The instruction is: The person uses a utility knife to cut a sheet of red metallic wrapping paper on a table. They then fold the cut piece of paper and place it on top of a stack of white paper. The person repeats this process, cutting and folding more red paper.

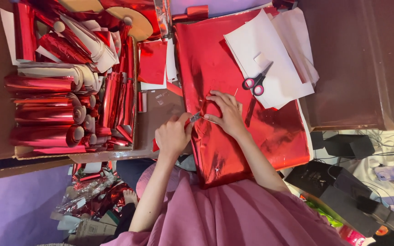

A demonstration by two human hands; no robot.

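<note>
One head-worn camera looks steeply down from close above – over the lap onto the table [158, 111].

The person wears a loose pink garment of soft, matte cloth that fills the near middle of the view and falls in broad folds toward the near right. Both arms are bare from above the elbow down to the wrist, with no sleeve reaching the forearms. The left hand [173, 135] and the right hand [226, 111] wear no gloves, and no ring, watch or bracelet shows on either wrist or on the fingers.
</note>
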